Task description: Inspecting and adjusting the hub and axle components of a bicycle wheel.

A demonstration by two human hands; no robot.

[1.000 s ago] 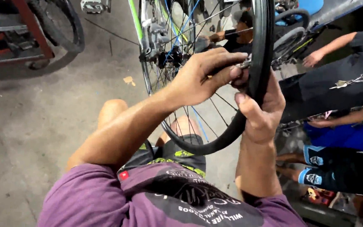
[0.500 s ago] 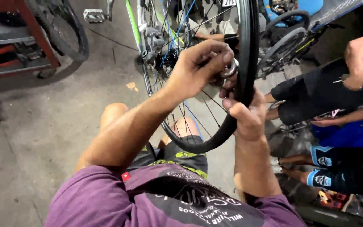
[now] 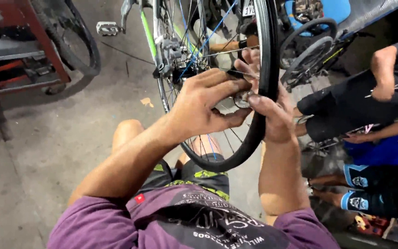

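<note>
A bicycle wheel with a black tyre and thin spokes stands upright in front of me, edge on. My left hand reaches in from the left, its fingertips pinched on a small metal part at the wheel's hub. My right hand is wrapped around the tyre from the right, thumb pressing toward the same hub part. My bent knee shows below my left forearm. What exactly the fingers pinch is partly hidden.
A green-framed bicycle with a rear derailleur stands just behind the wheel. A red metal rack with a tyre leaning on it is at the left. Another person in dark and blue clothes sits at the right. Concrete floor lies below.
The wheel has shifted lower and nearer in view as my head moved. Both hands stay on the hub, and my left fingers have closed tighter on the small part.
</note>
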